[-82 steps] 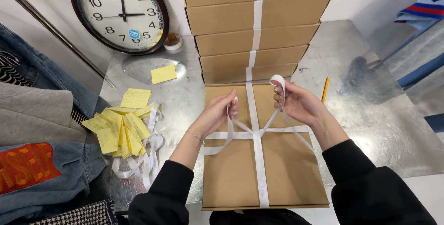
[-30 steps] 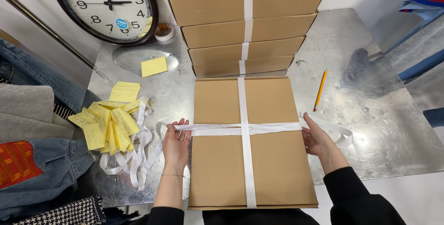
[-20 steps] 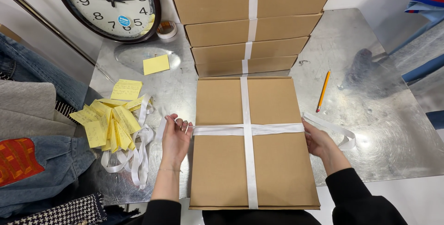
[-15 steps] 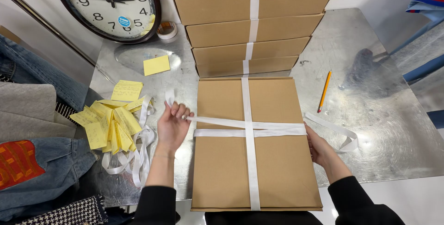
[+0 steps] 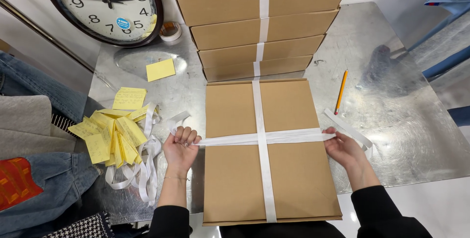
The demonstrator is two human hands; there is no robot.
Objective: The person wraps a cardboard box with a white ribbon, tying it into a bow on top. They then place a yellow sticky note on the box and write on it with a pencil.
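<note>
A flat brown cardboard box (image 5: pixel 235 169) lies on the metal table (image 5: pixel 391 106) in front of me. White strap (image 5: pixel 262 137) crosses its top lengthwise and crosswise. My left hand (image 5: pixel 180 149) is fisted on the strap's left end, just off the box's left edge. At the right edge of the box, my right hand (image 5: pixel 345 148) pinches the other end, and a loose tail (image 5: pixel 348 128) trails past it. The crosswise strap is stretched taut between both hands.
A stack of several strapped cardboard boxes (image 5: pixel 262 22) stands right behind the flat box. Yellow sticky notes (image 5: pixel 110 132) and loose white strap (image 5: pixel 142 174) lie at left. A wall clock (image 5: pixel 105 3), tape roll (image 5: pixel 170 30), pencil (image 5: pixel 340 91) and denim clothing (image 5: pixel 34 189) surround the work area.
Earlier both hands held the strap ends up over the box's middle. They have moved apart to the left and right edges, pulling the crosswise strap flat and taut.
</note>
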